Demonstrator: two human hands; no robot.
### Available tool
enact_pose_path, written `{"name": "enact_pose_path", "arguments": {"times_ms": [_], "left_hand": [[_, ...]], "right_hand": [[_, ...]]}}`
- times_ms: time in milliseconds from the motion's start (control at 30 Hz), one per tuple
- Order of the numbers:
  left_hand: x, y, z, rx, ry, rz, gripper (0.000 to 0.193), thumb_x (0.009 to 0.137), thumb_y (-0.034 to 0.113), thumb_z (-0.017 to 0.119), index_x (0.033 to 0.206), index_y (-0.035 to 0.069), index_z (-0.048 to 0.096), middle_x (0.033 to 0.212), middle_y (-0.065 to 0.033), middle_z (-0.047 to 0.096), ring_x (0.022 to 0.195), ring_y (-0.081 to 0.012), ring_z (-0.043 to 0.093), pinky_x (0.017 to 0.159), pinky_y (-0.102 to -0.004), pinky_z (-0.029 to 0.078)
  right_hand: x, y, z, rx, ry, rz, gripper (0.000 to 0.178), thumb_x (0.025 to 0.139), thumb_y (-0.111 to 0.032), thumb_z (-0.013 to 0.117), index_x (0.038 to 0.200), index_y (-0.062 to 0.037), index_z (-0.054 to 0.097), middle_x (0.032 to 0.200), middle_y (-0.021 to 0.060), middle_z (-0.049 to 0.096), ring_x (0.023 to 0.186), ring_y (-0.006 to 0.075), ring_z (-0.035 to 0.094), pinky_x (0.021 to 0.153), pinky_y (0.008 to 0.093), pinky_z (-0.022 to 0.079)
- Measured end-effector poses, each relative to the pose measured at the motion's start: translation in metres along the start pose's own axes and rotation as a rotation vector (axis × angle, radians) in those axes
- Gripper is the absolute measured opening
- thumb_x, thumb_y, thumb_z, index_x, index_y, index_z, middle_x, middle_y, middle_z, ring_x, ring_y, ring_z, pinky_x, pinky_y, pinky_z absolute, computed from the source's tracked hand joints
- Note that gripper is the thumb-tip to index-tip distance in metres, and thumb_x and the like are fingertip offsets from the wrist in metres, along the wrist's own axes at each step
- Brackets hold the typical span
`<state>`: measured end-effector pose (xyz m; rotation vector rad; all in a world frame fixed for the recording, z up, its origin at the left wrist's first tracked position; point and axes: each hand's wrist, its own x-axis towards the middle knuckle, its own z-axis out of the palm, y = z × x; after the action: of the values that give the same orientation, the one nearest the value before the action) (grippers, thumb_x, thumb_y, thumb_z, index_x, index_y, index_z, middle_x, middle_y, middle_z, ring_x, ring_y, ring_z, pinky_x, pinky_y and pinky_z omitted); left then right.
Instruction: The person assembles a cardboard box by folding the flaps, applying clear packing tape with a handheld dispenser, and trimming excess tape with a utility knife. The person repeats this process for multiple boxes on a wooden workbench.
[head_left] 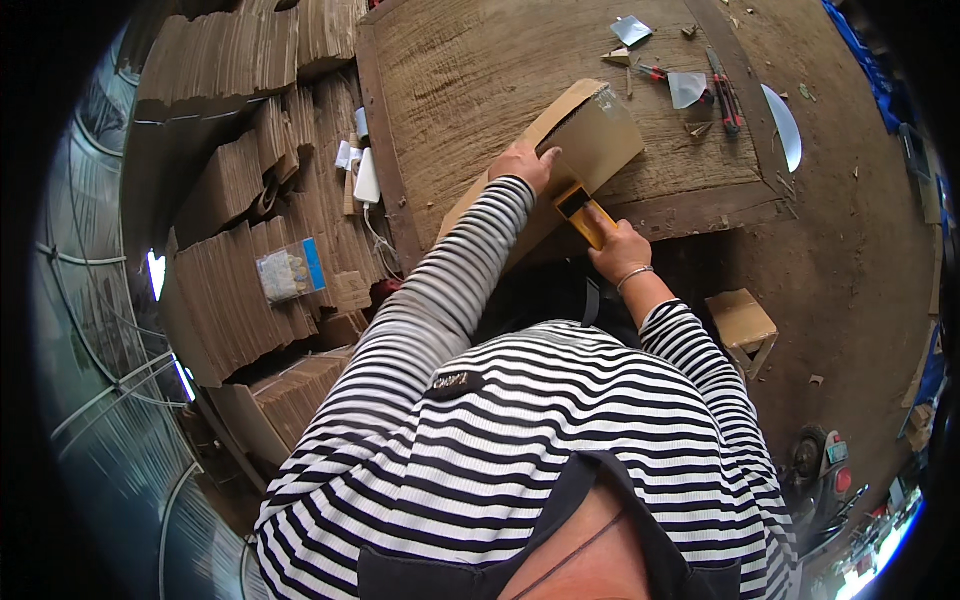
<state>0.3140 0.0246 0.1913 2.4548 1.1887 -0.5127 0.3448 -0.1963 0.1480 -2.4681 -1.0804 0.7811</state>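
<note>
A folded piece of brown cardboard (606, 138) lies aslant over the near part of a wooden table, its scuffed end pointing away from me. My left hand (523, 165) grips its upper edge, thumb on one side and fingers over the other. Closed round a yellow hand tool with a dark head (580, 210) is my right hand (622, 250). The tool's head is against or close to the cardboard's near side; contact cannot be made out. Its exact kind is unclear.
On the wooden table (450, 80) lie red-and-black cutters (722, 95), clear plastic scraps (687, 90) and cardboard bits. Stacked cardboard (225, 165) fills the left side, with a white power bank-like block (367, 178) and cable. A wooden stool (741, 318) stands at right.
</note>
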Motion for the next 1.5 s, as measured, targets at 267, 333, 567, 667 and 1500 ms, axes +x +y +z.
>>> {"name": "enact_pose_path", "arguments": {"times_ms": [267, 333, 567, 667, 1500], "left_hand": [[0.036, -0.013, -0.030, 0.079, 0.063, -0.014, 0.076, 0.085, 0.072, 0.031, 0.108, 0.005, 0.059, 0.103, -0.0181, 0.065, 0.099, -0.0333, 0.062, 0.084, -0.0433, 0.049], [0.060, -0.031, -0.049, 0.080, 0.025, -0.019, 0.081, 0.085, 0.074, 0.027, 0.113, 0.005, 0.059, 0.107, -0.0186, 0.064, 0.102, -0.0341, 0.060, 0.086, -0.0436, 0.048], [0.155, -0.106, -0.067, -0.111, -0.094, 0.123, 0.082, 0.087, 0.072, 0.025, 0.123, 0.006, 0.057, 0.121, -0.0173, 0.058, 0.114, -0.0311, 0.054, 0.098, -0.0391, 0.040], [0.189, -0.118, -0.067, -0.368, -0.128, 0.091, 0.078, 0.086, 0.070, 0.036, 0.123, 0.005, 0.057, 0.122, -0.0132, 0.060, 0.111, -0.0268, 0.056, 0.099, -0.0364, 0.039], [0.256, -0.171, -0.131, -0.026, 0.118, -0.023, 0.083, 0.083, 0.077, 0.020, 0.113, 0.014, 0.065, 0.110, -0.0196, 0.063, 0.106, -0.0358, 0.058, 0.092, -0.0447, 0.044]], "right_hand": [[0.002, -0.013, -0.015, 0.021, 0.133, -0.081, 0.075, 0.067, -0.026, 0.076, 0.132, -0.0418, 0.044, 0.085, 0.0094, 0.054, 0.072, 0.0281, 0.063, 0.063, 0.0401, 0.053], [0.003, -0.023, -0.023, 0.052, 0.205, -0.150, 0.075, 0.065, -0.026, 0.076, 0.132, -0.0419, 0.045, 0.085, 0.0089, 0.053, 0.071, 0.0278, 0.062, 0.061, 0.0398, 0.053], [-0.007, -0.025, -0.034, 0.039, 0.304, -0.220, 0.080, 0.056, -0.024, 0.077, 0.130, -0.0379, 0.050, 0.073, 0.0058, 0.050, 0.057, 0.0240, 0.057, 0.050, 0.0343, 0.050], [0.006, -0.028, -0.024, 0.031, 0.281, -0.203, 0.079, 0.057, -0.021, 0.077, 0.129, -0.0376, 0.051, 0.074, 0.0071, 0.050, 0.059, 0.0247, 0.057, 0.051, 0.0352, 0.050], [0.155, -0.148, -0.033, 0.041, 0.195, -0.228, 0.078, 0.061, -0.023, 0.077, 0.133, -0.0364, 0.047, 0.081, 0.0076, 0.052, 0.065, 0.0258, 0.060, 0.057, 0.0366, 0.053]]}}
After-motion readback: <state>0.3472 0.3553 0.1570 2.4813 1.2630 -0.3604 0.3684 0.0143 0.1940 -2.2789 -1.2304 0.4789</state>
